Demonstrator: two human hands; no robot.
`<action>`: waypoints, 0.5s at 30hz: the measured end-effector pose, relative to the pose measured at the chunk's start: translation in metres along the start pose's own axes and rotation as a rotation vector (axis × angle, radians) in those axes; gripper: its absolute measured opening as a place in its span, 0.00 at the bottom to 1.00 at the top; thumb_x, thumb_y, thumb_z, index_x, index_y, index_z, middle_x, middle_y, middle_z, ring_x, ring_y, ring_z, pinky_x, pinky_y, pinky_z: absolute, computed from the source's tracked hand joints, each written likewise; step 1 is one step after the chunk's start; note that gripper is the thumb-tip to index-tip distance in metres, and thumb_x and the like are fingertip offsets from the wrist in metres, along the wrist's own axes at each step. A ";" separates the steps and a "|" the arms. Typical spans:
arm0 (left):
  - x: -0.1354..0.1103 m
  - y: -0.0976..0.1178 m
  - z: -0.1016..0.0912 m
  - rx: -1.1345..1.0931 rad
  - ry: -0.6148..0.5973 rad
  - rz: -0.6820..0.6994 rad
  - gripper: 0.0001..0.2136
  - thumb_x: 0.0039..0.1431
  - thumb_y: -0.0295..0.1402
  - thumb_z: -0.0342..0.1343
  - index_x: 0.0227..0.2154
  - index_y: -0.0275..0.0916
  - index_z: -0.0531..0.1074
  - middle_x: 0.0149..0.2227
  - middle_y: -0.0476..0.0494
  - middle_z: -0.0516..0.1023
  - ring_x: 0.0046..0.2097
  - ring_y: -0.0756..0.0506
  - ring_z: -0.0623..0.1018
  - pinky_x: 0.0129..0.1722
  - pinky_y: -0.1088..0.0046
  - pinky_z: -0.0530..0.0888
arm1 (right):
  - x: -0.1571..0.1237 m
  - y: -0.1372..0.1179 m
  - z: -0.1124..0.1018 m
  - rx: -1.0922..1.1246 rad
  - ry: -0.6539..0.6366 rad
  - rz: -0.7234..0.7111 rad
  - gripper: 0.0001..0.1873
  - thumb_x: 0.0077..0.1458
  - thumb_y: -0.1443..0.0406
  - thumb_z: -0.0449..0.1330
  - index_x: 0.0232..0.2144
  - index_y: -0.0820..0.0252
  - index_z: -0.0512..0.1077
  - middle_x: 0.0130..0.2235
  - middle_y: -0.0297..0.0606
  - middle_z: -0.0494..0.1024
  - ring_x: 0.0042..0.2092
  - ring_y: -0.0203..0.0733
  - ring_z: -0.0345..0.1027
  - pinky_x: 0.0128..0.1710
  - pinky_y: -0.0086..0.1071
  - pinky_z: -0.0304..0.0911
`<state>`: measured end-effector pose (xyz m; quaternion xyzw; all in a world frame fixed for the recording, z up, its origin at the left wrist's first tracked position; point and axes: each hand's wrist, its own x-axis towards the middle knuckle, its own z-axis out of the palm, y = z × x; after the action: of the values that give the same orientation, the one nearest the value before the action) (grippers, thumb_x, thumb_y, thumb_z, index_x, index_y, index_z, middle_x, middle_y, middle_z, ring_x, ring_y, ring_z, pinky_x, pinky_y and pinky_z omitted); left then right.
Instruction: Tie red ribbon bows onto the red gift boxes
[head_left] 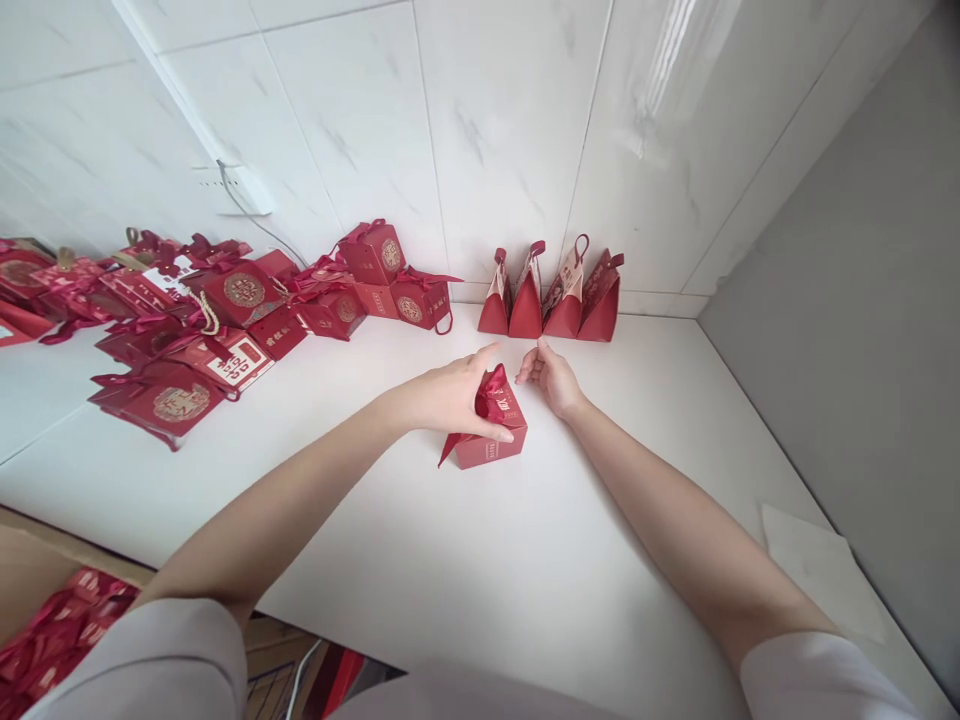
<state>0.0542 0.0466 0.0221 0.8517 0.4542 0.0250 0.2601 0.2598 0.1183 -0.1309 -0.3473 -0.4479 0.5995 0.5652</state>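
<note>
A small red gift box (491, 453) with a red ribbon bow (492, 393) on top and pale printed characters sits on the white table in front of me. My left hand (450, 397) reaches over it from the left, the thumb against its near side and the fingers over its far side, partly hidden. To the right of the box, my right hand (553, 378) is held with its fingers loosely bent and apart, nothing in them. Just behind the hands stands a row of several red triangular boxes (526, 310) with loop handles.
Many red gift boxes (180, 400) are piled along the wall at the left. At lower left, a cardboard carton (30, 545) holds more red packages. A white sheet (821, 565) lies at the table's right edge. A cable (255, 222) runs down the tiled wall.
</note>
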 end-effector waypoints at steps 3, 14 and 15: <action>-0.006 0.006 0.003 0.081 -0.023 -0.056 0.53 0.41 0.59 0.62 0.67 0.41 0.46 0.62 0.32 0.65 0.58 0.32 0.71 0.50 0.63 0.69 | -0.001 -0.001 -0.002 0.004 0.007 0.005 0.28 0.52 0.40 0.58 0.22 0.57 0.70 0.21 0.35 0.75 0.26 0.39 0.71 0.33 0.32 0.66; -0.117 -0.004 -0.012 -0.190 -0.079 -0.011 0.28 0.31 0.41 0.72 0.40 0.40 0.74 0.40 0.43 0.78 0.40 0.38 0.78 0.39 0.68 0.73 | -0.009 0.003 -0.004 -0.105 -0.015 -0.002 0.23 0.49 0.44 0.64 0.23 0.58 0.71 0.22 0.36 0.76 0.26 0.39 0.72 0.32 0.32 0.66; -0.133 -0.008 -0.021 -0.231 -0.022 -0.062 0.27 0.30 0.39 0.73 0.38 0.40 0.75 0.38 0.44 0.78 0.40 0.38 0.78 0.39 0.68 0.74 | -0.010 0.003 -0.004 -0.119 -0.022 -0.006 0.23 0.50 0.45 0.64 0.24 0.58 0.71 0.22 0.36 0.76 0.27 0.39 0.72 0.33 0.32 0.67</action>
<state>-0.0358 -0.0458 0.0625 0.8019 0.4715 0.0599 0.3619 0.2638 0.1092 -0.1361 -0.3723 -0.4898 0.5741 0.5403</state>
